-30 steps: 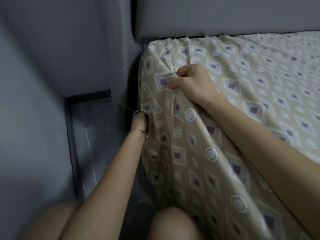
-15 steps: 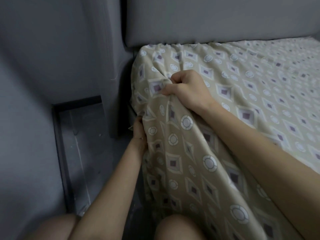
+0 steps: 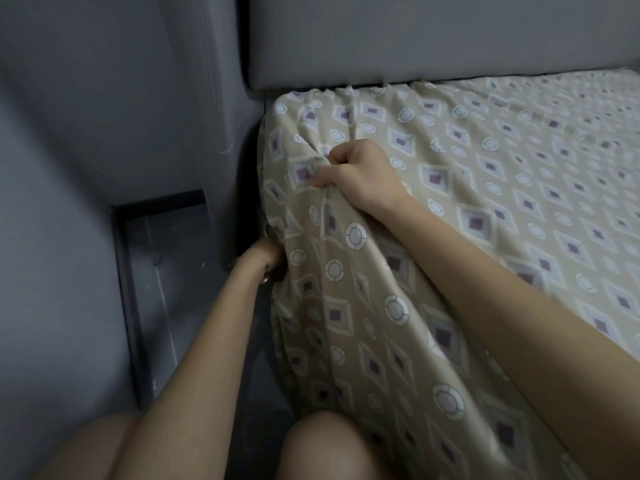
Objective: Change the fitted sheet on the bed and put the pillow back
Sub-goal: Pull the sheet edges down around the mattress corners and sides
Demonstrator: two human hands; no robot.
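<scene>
Gripping the beige diamond-patterned fitted sheet [image 3: 491, 216] in my right hand [image 3: 360, 176]; left hand [image 3: 265, 256] at seven o'clock, fingers hidden, grip untellable.

I am in a bedroom, in a home by the look of it — a beige fitted sheet [image 3: 485, 188] printed with diamonds and circles lies spread up to a grey padded headboard [image 3: 381, 39]. Beside it runs a plain grey wall [image 3: 86, 116], with a dark skirting board [image 3: 124, 271] and a narrow strip of grey floor [image 3: 180, 289].
</scene>
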